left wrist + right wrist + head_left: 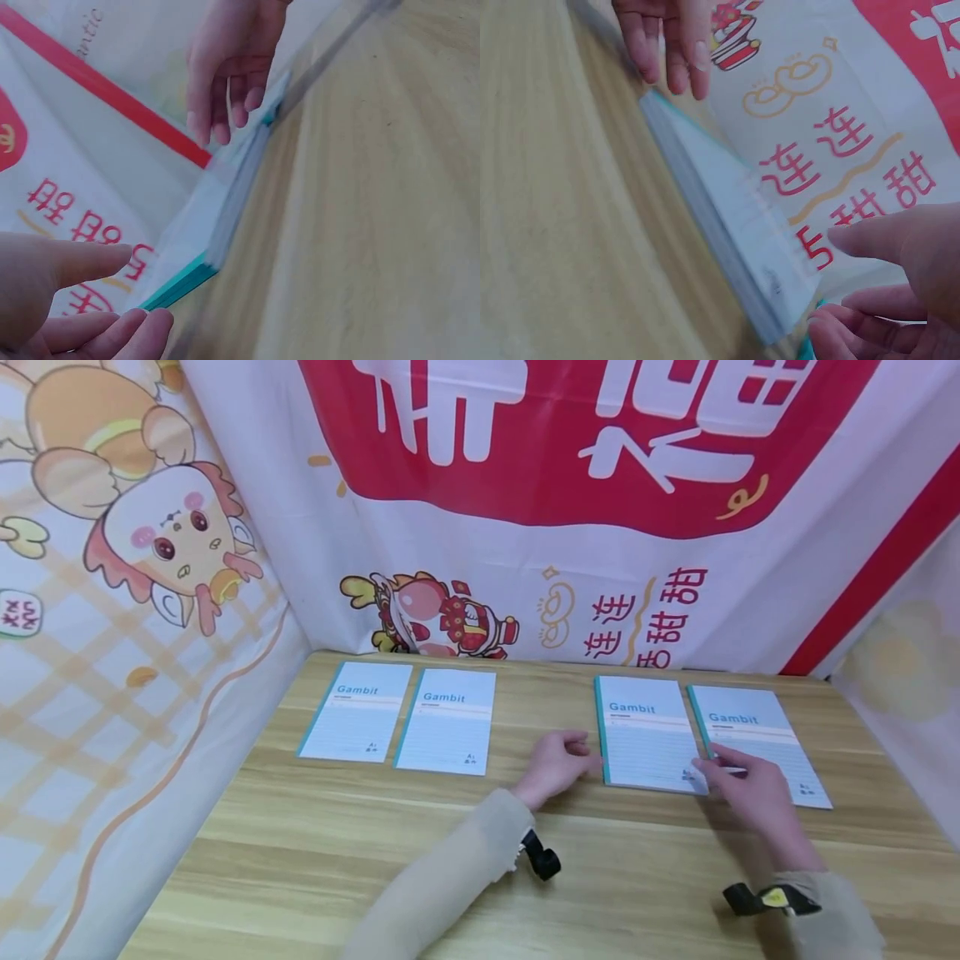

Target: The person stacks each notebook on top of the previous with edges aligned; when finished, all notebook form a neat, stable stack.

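A thick notebook (648, 739) with a teal spine and "Gambit" on its pale cover lies flat between my two hands. My left hand (557, 766) is at its left side, fingertips close to the teal spine; in the left wrist view the thumb stands apart from the fingers. Over the opposite lower corner is my right hand (753, 789), thumb near that corner and fingers partly over the neighbouring notebook (750, 714). The right wrist view shows the right thumb and fingers (832, 330) apart at the notebook's corner. Whether either hand touches it I cannot tell.
Two matching notebooks lie side by side at the left, one farther out (356, 714) and one nearer the middle (446, 722). All rest on a wood-grain table (300, 860). Printed cloth (547, 535) hangs along the table's back edge, with more cloth at both sides.
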Motion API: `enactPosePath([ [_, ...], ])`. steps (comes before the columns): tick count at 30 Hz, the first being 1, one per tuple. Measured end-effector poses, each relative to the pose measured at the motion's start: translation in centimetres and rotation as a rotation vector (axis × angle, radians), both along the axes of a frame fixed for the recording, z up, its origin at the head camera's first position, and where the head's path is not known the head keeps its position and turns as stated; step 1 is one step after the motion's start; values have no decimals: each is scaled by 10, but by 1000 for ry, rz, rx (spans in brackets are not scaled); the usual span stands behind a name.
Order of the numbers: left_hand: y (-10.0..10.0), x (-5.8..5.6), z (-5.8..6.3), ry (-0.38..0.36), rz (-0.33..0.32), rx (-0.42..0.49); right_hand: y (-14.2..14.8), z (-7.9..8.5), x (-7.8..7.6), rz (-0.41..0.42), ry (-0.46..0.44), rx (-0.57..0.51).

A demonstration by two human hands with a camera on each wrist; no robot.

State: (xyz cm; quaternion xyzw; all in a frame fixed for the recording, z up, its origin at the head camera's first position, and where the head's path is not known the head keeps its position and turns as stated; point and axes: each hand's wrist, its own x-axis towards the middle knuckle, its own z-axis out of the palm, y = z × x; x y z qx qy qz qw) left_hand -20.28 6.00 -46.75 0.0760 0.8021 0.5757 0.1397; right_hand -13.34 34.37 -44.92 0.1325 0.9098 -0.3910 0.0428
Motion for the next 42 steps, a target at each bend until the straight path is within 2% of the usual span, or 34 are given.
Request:
enactPosePath([
  [5, -31, -4, 17, 5, 22, 84, -2, 20, 5, -40, 112, -19],
  [13, -87, -7, 38, 70, 98, 70, -16, 50, 9, -143, 129, -123],
  [16, -107, -6, 42, 92, 120, 94, -23, 56, 9, -144, 137, -133],
  [20, -132, -3, 48, 97, 161, 76, -35, 61, 8, -109, 149, -145],
  [29, -181, 4, 56, 78, 233, 31, -67, 56, 4, 20, 124, -208],
  [36, -209, 15, 45, 8, 281, 22, -94, 40, 0, 120, 149, -233],
  [42, -229, 23, 32, -11, 295, 8, -115, 23, -2, 183, 151, -267],
])
